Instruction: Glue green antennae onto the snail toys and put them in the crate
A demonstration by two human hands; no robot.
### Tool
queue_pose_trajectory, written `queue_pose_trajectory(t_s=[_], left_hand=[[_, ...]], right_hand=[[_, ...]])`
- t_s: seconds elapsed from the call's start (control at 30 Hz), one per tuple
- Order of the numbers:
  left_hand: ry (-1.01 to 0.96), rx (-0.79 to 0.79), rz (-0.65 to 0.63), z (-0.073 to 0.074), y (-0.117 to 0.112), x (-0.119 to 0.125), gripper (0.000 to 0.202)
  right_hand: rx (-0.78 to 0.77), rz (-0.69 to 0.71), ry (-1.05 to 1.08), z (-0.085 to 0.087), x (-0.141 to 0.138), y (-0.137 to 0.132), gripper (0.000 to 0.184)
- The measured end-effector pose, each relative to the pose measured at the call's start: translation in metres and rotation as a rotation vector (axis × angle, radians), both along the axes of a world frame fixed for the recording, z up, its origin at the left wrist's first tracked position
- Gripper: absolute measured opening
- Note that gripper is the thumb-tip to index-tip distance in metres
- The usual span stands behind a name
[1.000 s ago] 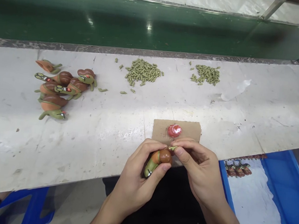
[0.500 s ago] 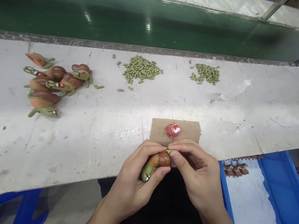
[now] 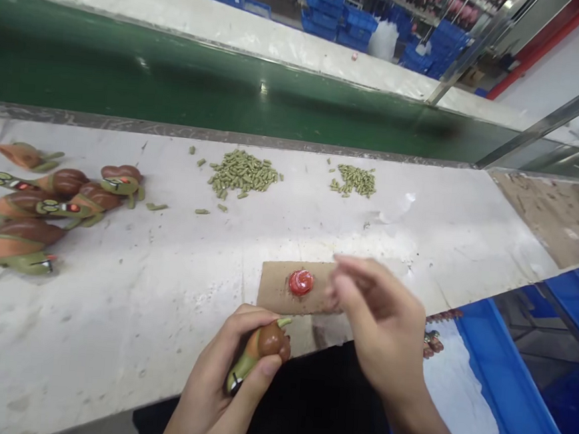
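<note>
My left hand (image 3: 226, 386) grips a small toy snail (image 3: 259, 350) with a brown shell and green body, a green peg sticking out of its top. My right hand (image 3: 376, 317) has lifted off the snail and hovers, blurred, over the right end of a cardboard square (image 3: 277, 284). Its fingers look loosely curled; I see nothing in them. A red blob of glue (image 3: 300, 282) sits on the cardboard, just left of my right fingertips.
A heap of finished toy snails (image 3: 44, 204) lies at the left of the white bench (image 3: 164, 281). Two piles of green pegs (image 3: 243, 172) (image 3: 355, 179) lie at the back. Behind runs a green conveyor belt (image 3: 180, 81). A blue bin (image 3: 506, 394) stands at the lower right.
My right hand has let go of the snail's peg and moved up and right over the cardboard. The camera has tilted up, showing more of the room beyond.
</note>
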State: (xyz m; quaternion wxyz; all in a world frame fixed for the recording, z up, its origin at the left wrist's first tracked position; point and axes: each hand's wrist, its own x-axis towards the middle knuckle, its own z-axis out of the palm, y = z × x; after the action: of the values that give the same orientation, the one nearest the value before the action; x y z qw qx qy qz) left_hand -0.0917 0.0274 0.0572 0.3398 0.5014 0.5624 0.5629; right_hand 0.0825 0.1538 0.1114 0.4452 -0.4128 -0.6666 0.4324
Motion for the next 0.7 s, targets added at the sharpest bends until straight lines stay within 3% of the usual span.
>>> queue_pose_trajectory(t_s=[0.1, 0.2, 0.3, 0.5, 0.7], left_hand=[[-0.08, -0.095, 0.065, 0.006, -0.001, 0.009, 0.015], [-0.116, -0.167, 0.108, 0.011, -0.003, 0.015, 0.017], [-0.119, -0.184, 0.111, 0.012, -0.005, 0.016, 0.02], [-0.123, -0.149, 0.102, 0.01, -0.003, 0.013, 0.019], [-0.17, -0.105, 0.114, 0.011, -0.005, 0.012, 0.017]], right_hand=[[0.219, -0.136, -0.25, -0.011, -0.002, 0.068, 0.025], [0.279, -0.169, -0.367, -0.025, -0.009, 0.134, 0.032], [0.313, -0.158, -0.46, -0.034, -0.017, 0.17, 0.033], [0.362, -0.137, -0.596, -0.043, -0.021, 0.185, 0.024], [0.366, -0.128, -0.578, -0.049, -0.007, 0.171, 0.023]])
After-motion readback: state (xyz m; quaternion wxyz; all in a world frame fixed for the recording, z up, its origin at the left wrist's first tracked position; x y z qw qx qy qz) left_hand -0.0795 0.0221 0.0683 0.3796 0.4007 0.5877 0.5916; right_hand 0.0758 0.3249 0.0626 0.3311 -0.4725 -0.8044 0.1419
